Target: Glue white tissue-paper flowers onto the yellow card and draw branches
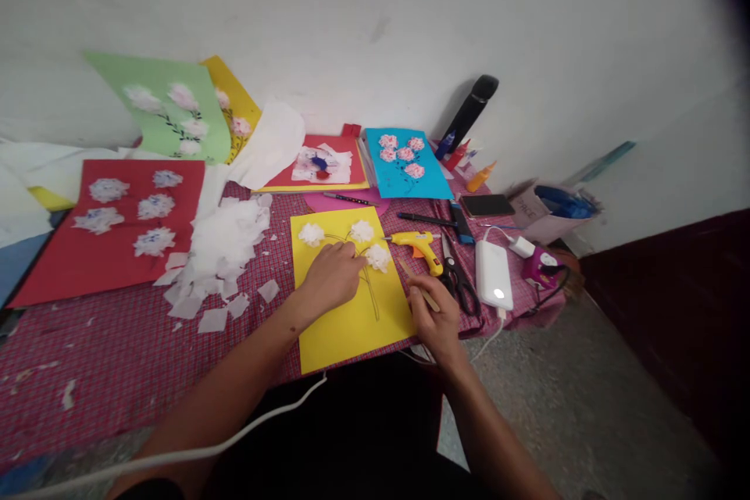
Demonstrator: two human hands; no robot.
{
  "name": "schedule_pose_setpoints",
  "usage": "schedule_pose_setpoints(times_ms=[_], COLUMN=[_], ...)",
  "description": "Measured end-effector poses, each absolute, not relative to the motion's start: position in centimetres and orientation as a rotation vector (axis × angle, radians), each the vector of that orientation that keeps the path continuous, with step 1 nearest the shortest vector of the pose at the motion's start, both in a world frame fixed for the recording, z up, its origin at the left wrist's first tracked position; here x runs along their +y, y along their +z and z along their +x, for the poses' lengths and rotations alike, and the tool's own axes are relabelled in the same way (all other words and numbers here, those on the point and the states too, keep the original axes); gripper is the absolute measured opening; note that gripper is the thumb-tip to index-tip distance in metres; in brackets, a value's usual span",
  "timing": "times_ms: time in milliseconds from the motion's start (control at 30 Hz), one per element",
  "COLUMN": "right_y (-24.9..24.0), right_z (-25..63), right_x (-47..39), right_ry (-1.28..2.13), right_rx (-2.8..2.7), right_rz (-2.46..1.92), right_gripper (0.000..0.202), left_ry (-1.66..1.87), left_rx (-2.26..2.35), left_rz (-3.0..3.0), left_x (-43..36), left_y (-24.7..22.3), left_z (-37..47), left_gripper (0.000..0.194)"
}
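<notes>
A yellow sheet lies at the table's front edge, bearing drawn stems and several white paper flowers. My left hand rests over its middle, fingers bent and pressed together near the right-hand white flower; what they hold, if anything, is hidden. At the sheet's right edge my right hand is closed around a thin tan stick that points up and left. Just beyond that hand lie a yellow glue gun and black scissors.
White paper squares are heaped left of the sheet, beside a red flower sheet. A blue flower sheet lies behind. A white power bank, a phone and a purple adapter stand right. A white cable crosses my left arm.
</notes>
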State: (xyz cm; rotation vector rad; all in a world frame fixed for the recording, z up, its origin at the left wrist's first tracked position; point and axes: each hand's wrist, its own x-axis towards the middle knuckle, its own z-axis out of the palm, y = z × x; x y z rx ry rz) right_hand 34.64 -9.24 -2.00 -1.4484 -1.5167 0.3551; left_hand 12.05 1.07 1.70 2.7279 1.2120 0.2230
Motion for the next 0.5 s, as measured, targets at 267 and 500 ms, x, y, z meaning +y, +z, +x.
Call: schedule_pose_setpoints(times_ms=[267, 500], right_y=[-1.34, -1.46], right_z=[34.45, 34.6], right_x=[-9.43, -9.23], right_ry=[0.358, 0.375], right_rx=[-1.562, -1.555], right_rz=[-1.434, -1.394], right_gripper=[0.016, 0.017], left_ry=[0.271, 0.457], left_rx=[1.291, 1.202], left_rz=[2.713, 2.74], left_x=[1.49, 1.09], left_y=[1.77, 1.5], left_z=[11.95, 12.6], left_gripper=[0.032, 0.048])
